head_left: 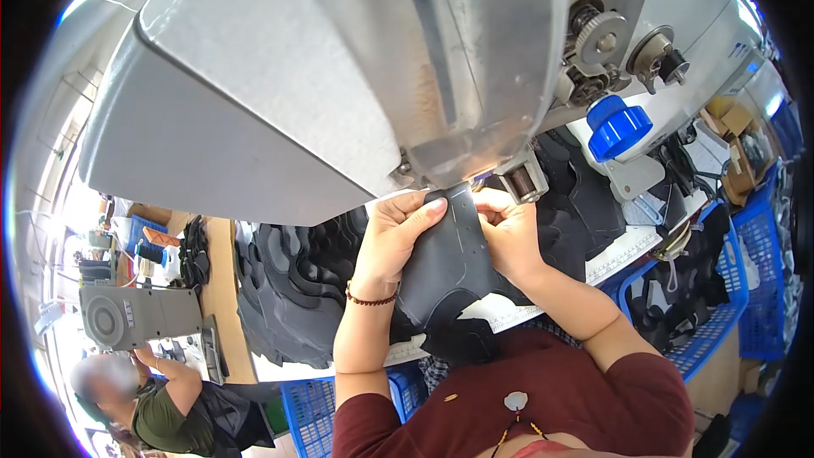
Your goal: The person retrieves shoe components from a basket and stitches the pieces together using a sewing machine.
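Both hands are raised together just under the head of a large grey sewing machine [254,59]. My left hand [398,233] pinches the upper left edge of a black shaped fabric piece [445,259], thumb on top. A beaded bracelet circles that wrist. The fingers of my right hand [507,229] are bent closed on the right upper edge of the same piece, close to a metal roller [521,184]. The piece hangs down toward my lap, and its top end disappears beneath the machine head. Stitch-like marks run along its surface.
Stacked black pieces [297,288] lie left of my arms, with more black pieces [577,203] on the right. A blue knob [617,129] juts from the machine. Blue baskets [721,314] stand at the right. A co-worker [170,407] sits at another machine on the left.
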The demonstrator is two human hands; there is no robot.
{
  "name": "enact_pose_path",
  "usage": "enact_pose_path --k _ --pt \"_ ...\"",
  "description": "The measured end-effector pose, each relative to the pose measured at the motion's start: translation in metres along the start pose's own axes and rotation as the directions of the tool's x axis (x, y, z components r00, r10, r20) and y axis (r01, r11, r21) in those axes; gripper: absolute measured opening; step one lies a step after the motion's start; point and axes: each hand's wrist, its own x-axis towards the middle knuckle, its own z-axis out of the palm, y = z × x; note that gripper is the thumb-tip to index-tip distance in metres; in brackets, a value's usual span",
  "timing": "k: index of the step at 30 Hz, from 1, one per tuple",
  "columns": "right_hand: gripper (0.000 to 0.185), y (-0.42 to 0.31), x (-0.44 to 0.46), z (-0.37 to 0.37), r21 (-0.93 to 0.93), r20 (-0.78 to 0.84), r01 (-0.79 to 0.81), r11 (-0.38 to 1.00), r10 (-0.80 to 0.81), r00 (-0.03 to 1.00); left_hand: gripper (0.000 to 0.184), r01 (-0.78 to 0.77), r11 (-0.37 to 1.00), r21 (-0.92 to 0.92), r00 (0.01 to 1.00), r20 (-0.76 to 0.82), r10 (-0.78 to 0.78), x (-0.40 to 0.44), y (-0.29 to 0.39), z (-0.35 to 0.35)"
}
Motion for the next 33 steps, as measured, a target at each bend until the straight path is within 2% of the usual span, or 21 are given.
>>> enact_pose_path --k 2,8,11,14,17,21,24,30,33 --pt "0.009 0.002 0.001 -0.003 0.024 0.029 -0.025 0.999 0.025 0.999 0.012 0.024 0.999 -0.041 0.999 -0.036 -0.026 0.001 0.003 0.003" --pt "0.014 -0.003 0.001 0.004 0.152 0.093 -0.121 0.981 0.108 0.99 0.007 0.052 0.999 0.009 0.996 -0.07 -0.051 -0.001 0.007 0.003" --pt "0.015 0.006 0.001 -0.007 0.147 0.176 -0.242 0.959 0.215 0.961 0.006 0.052 0.998 0.038 0.993 -0.104 -0.048 -0.001 0.006 -0.002" --pt "0.017 -0.006 -0.004 -0.016 0.33 0.221 -0.395 0.857 0.337 0.915 0.008 0.076 0.994 0.077 0.983 -0.172 -0.062 0.0 0.009 -0.001" --pt "0.02 -0.015 -0.009 -0.018 0.022 0.286 -0.169 0.985 0.156 0.945 0.01 0.066 0.996 0.055 0.976 -0.211 -0.053 0.003 0.01 0.002" --pt "0.023 -0.006 -0.006 -0.019 0.007 0.259 -0.103 0.995 0.098 0.961 0.012 -0.07 0.995 0.068 0.972 -0.22 0.084 0.012 -0.002 -0.005" --pt "0.023 -0.009 -0.008 -0.015 0.064 0.221 -0.121 0.991 0.104 0.97 0.03 0.01 1.0 -0.018 0.981 -0.195 -0.013 0.013 0.001 -0.007" --pt "0.023 -0.007 -0.01 -0.017 0.045 0.235 -0.098 0.994 0.085 0.968 0.03 -0.063 0.996 0.058 0.979 -0.188 0.073 0.012 -0.002 -0.007" --pt "0.022 -0.009 -0.011 -0.016 0.049 0.235 -0.118 0.992 0.104 0.966 0.03 -0.037 0.998 0.047 0.987 -0.154 0.044 0.013 0.0 -0.008"
